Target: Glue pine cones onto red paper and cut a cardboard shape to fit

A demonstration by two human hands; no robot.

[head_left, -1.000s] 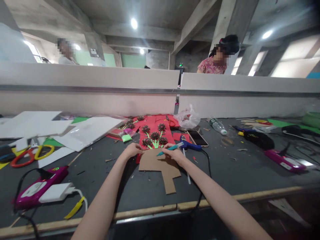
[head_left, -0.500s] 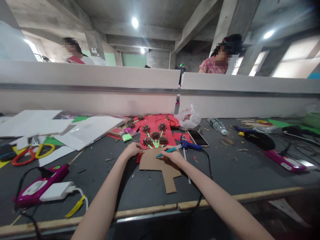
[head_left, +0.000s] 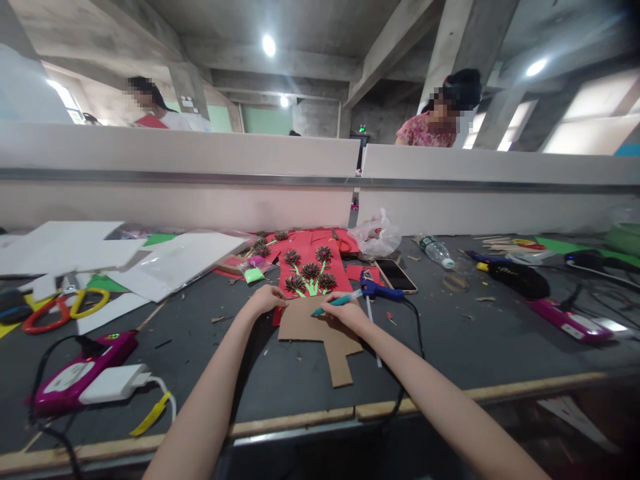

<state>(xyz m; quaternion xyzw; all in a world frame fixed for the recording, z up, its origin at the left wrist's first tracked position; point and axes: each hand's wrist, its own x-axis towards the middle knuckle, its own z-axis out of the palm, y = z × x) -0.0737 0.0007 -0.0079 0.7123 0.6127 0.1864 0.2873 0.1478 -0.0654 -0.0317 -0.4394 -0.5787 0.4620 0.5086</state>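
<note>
Slightly, the pen (head_left: 340,301) gripped by my right hand (head_left: 349,314) has edged toward nine o'clock; marking seems underway; left hand (head_left: 268,301) touches the cardboard (head_left: 305,327) at ten o'clock, grip unclear.

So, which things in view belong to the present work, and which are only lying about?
Apparently in the work:
Teal pen in the right hand
Brown cardboard, left hand at its edge

Apparently just lying about:
Smartphone
Plastic bottle
Crumpled plastic bag

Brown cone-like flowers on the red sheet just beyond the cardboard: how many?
5: back-left flower, back-right flower, middle flower, front-left flower and front-right flower, all on the red sheet. The cardboard may hide more.
</note>
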